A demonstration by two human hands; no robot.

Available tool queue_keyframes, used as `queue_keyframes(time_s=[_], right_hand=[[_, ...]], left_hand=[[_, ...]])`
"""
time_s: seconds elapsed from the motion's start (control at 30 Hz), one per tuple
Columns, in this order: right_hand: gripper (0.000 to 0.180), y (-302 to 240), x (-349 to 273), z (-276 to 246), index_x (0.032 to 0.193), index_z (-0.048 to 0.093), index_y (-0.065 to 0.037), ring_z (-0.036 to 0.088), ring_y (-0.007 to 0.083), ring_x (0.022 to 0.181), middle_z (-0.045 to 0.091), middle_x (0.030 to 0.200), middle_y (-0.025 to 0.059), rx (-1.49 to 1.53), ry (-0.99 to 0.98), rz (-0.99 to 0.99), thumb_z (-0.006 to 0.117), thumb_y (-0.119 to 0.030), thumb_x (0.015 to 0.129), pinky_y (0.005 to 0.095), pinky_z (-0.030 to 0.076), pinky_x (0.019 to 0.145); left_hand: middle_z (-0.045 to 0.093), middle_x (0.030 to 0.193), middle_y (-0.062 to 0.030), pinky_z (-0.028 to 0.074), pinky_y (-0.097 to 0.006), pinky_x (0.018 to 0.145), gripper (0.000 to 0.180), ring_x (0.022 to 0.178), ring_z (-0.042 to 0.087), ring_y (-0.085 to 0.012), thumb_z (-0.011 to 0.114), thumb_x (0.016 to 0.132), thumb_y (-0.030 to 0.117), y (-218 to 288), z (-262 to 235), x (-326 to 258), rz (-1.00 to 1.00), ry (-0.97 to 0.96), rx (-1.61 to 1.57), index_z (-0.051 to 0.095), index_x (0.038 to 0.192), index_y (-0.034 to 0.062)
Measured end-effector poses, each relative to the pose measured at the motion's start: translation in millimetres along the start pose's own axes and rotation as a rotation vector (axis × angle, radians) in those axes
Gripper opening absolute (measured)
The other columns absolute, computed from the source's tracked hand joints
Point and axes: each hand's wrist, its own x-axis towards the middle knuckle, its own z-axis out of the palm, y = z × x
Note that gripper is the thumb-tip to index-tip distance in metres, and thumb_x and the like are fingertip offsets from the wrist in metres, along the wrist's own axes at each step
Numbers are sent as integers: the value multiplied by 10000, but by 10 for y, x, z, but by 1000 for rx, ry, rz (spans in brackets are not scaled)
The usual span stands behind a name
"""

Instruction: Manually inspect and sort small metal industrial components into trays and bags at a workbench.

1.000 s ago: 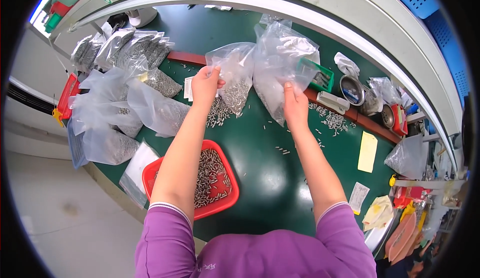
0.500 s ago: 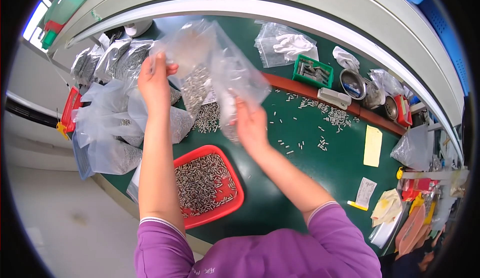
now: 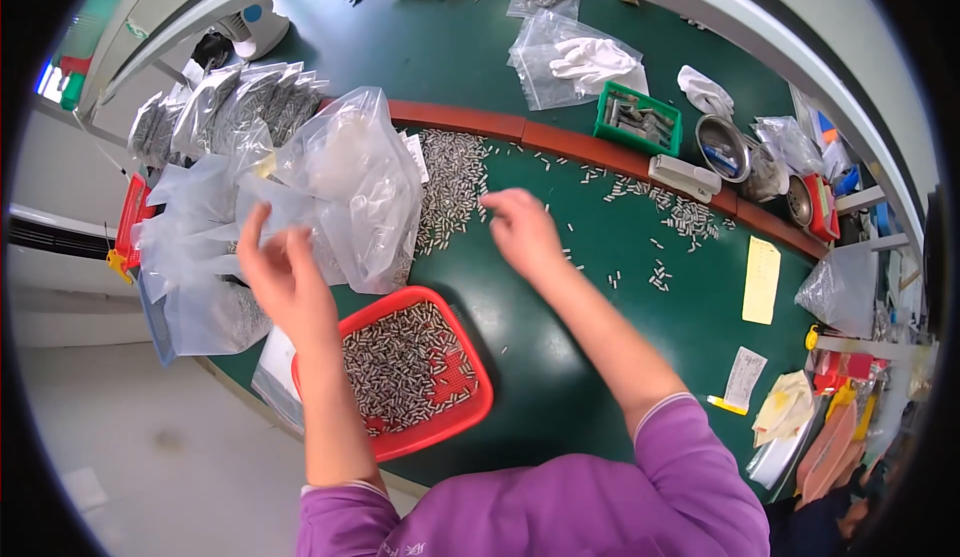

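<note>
green worktop (image 3: 560, 387) carries plastic bags (image 3: 372, 172) toward its left edge, where the left hand (image 3: 292, 282) is spread wide, while the right hand (image 3: 527, 235), fingers curled, contents not determinable, sits beside loose metal pins (image 3: 450, 182).

A white rectangular paper slip (image 3: 743, 377) with a yellow edge (image 3: 727, 405) is lying on the dark green table (image 3: 695, 342), carrying small dark writing (image 3: 744, 369). A purple short-sleeved fabric shirt (image 3: 580, 507) is bearing small white lettering (image 3: 412, 548) on its front. Both markings are appearing too small to make out.
</note>
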Motion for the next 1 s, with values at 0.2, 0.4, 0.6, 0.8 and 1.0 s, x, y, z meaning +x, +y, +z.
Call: queue_keyframes(time_s=[0.2,0.4,0.6,0.8,1.0], right_hand=[[286,477,401,80,1000,632,-106,528,297,995,554,992,92,-182,-155,1,680,-162,723,409,458,860],[340,420,493,158,985,608,-88,516,292,996,525,1004,97,-287,-217,-4,717,-195,681,409,459,854],[301,473,415,79,940,594,-84,516,298,993,524,1002,98,-256,-242,28,715,-183,683,410,455,861],[277,475,403,105,938,594,-98,516,300,985,524,985,100,-215,-228,17,707,-170,695,406,451,864],[250,510,404,70,948,598,-112,524,296,970,521,962,94,-232,-263,39,686,-152,718,404,448,851]], left_hand=[[551,1009,-125,496,-282,724,187,860,577,-186,555,859,-11,493,474,-1186,-136,-649,-163,548,1045,5],[502,1174,-236,425,-401,934,461,1071,520,-375,655,742,36,-135,915,-1111,-189,-739,339,486,1155,-82],[490,1169,-274,412,-420,956,469,1089,499,-413,631,727,-7,-486,1303,-936,-140,-740,514,483,1163,-95],[529,1119,-245,428,-425,920,523,1034,529,-389,584,718,-72,-621,1381,-975,-135,-648,469,450,1223,-64],[567,1044,-201,416,-421,900,607,992,534,-355,487,720,-123,-693,1446,-1038,-227,-613,228,363,1310,-59]])
